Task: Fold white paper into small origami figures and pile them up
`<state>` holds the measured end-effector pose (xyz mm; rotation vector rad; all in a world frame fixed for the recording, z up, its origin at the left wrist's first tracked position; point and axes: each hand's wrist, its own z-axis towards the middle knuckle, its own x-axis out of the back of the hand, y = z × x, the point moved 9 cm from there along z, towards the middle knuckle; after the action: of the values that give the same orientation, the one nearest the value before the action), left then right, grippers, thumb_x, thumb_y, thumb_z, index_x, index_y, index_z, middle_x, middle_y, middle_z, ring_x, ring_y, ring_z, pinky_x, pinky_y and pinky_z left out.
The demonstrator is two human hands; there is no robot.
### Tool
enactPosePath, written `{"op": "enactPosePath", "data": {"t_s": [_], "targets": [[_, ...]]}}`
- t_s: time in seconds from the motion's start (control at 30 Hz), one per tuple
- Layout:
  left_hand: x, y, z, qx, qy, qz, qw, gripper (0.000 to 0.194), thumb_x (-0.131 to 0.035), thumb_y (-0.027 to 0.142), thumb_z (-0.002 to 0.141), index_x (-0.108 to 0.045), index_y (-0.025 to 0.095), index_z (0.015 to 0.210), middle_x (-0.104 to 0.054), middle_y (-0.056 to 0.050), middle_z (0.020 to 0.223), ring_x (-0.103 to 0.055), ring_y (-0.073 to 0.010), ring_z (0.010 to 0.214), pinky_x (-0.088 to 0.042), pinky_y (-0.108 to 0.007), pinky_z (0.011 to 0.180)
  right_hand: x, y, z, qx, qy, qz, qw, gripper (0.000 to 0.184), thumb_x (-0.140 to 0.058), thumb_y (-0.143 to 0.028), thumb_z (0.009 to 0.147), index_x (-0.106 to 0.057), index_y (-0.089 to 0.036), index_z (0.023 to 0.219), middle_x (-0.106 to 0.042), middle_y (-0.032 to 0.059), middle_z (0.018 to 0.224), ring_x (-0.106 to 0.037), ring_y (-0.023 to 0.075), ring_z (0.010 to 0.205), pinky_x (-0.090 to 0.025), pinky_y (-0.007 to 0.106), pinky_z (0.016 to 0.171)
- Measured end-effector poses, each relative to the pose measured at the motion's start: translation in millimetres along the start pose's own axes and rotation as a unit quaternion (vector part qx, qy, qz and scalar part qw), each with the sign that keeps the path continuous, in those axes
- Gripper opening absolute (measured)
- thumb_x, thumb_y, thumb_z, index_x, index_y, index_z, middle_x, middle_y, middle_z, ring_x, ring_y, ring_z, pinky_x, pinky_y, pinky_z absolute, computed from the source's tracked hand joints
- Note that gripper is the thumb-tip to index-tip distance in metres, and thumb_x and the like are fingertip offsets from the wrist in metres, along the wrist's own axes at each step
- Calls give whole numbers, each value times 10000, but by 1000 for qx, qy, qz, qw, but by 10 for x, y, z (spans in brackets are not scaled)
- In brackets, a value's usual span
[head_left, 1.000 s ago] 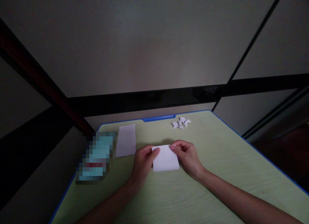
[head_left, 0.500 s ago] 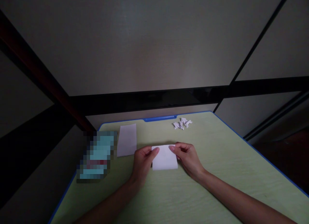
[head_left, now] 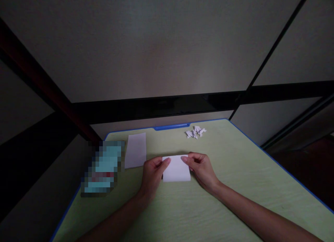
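Observation:
A white sheet of paper (head_left: 176, 170), which looks folded over, is held near the middle of the table. My left hand (head_left: 153, 172) pinches its upper left corner, the thumb lying on the front face. At the upper right corner my right hand (head_left: 202, 167) grips the same sheet between thumb and curled fingers. Both thumbs point inward along the top edge. The fingers behind the paper are partly hidden.
The pale green table (head_left: 235, 207) has a blue rim and a blue pen groove (head_left: 171, 126) at its far edge. Left of my hands lie a stack of white paper (head_left: 136, 150) and a blurred-out teal object (head_left: 104, 165). Small folded paper figures (head_left: 195, 132) sit at the back right.
The paper's lower edge, curved and bulging a second ago, now looks flatter and straighter. Both hands keep their hold on it. The view shifts slightly.

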<state>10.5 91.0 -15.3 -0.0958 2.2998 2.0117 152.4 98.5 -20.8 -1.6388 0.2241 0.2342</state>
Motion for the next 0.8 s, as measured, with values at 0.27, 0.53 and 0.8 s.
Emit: {"op": "enactPosePath", "data": {"t_s": [0.27,0.53,0.8], "targets": [[15,8,-1,1,8,9,1000,298,-586,393,593,-575,96,586,-526,6,479,-437,-87,446,-314,-187,421,-6,-18,-3,2,0,-12,1000,209,-655,-273,577,-553,-115,486,-376,-76,361,-277,30,374,-162,188,388],[15,11,-3,-5,5,25,1000,305,-567,401,614,-516,116,519,-455,38,439,-403,-75,425,-289,-181,410,0,-45,-7,17,1,-52,999,235,-628,-303,599,-527,-124,485,-366,-71,373,-274,39,382,-170,194,389],[44,85,58,-62,17,176,982,236,-528,319,646,-523,125,512,-459,26,467,-407,-92,453,-278,-193,430,-17,-310,0,141,15,-338,930,256,-521,-290,679,-470,-145,474,-416,-26,474,-349,78,445,-244,201,411]]}}
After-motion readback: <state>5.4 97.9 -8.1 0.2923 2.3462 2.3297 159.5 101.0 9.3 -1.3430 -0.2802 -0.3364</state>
